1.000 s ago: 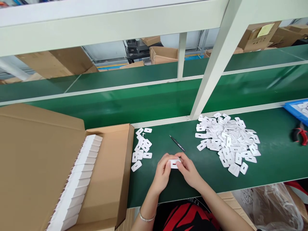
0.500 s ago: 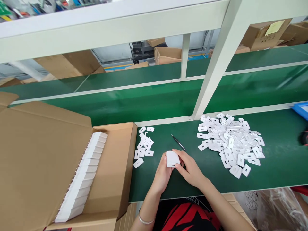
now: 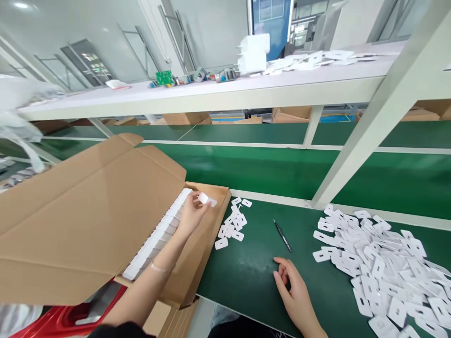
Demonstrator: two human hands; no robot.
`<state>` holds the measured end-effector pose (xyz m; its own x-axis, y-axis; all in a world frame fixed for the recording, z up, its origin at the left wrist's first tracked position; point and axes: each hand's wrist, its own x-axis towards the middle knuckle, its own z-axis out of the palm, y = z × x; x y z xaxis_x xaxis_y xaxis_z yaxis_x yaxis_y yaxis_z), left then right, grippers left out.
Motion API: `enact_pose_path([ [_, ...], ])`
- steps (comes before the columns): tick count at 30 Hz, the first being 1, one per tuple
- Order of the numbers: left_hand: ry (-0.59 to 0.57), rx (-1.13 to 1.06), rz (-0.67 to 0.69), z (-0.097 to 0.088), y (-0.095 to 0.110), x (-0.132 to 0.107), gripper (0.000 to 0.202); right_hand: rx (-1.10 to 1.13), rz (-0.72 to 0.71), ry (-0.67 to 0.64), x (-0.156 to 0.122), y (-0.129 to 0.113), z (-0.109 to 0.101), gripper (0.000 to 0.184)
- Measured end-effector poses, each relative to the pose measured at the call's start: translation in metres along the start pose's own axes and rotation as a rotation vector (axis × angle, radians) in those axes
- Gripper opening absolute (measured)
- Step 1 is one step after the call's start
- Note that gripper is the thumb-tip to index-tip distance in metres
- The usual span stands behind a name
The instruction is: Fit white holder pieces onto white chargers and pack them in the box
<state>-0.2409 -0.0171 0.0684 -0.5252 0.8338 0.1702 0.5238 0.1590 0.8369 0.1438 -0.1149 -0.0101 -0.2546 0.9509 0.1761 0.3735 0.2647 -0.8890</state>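
Note:
My left hand (image 3: 192, 213) is over the open cardboard box (image 3: 88, 211), fingers pinched on a small white plastic part (image 3: 205, 199) above the row of white pieces (image 3: 155, 239) packed inside. My right hand (image 3: 294, 291) rests on the green table mat (image 3: 253, 267) with fingers loosely curled and nothing in it. Black tweezers (image 3: 283, 235) lie just beyond it. A large heap of flat white plastic tags (image 3: 384, 267) lies to the right of that hand, and a small cluster of the same tags (image 3: 232, 225) sits beside the box.
A white frame post (image 3: 369, 122) slants up from the table's back edge. A green conveyor belt (image 3: 268, 164) runs behind. The upper shelf (image 3: 211, 94) carries white parts and small tools. More cardboard boxes stand beyond the belt.
My left hand carried the white part from the table centre leftward over the box. My right hand let go and stayed on the mat. The view swung left and up.

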Motion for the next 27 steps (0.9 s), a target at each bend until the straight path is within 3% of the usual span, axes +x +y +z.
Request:
enact_pose_path([
  [3,0.074,0.169,0.011,0.003,-0.022,0.057,0.045,-0.003,-0.023,0.023,0.001,0.003,0.002,0.024],
  [7,0.135,0.373,0.027,0.012,-0.042,0.090,0.038,-0.030,-0.043,0.039,0.001,0.007,0.004,0.023],
  [13,0.284,0.592,0.034,0.019,-0.067,0.095,0.079,-0.041,-0.048,0.044,0.001,0.006,0.002,0.024],
  [20,0.270,0.780,0.058,0.034,-0.079,0.090,0.064,-0.007,-0.001,0.041,0.003,0.000,-0.001,0.029],
  [27,0.389,0.875,0.020,0.036,-0.079,0.085,0.087,0.016,0.056,0.035,0.002,0.003,-0.001,0.035],
])
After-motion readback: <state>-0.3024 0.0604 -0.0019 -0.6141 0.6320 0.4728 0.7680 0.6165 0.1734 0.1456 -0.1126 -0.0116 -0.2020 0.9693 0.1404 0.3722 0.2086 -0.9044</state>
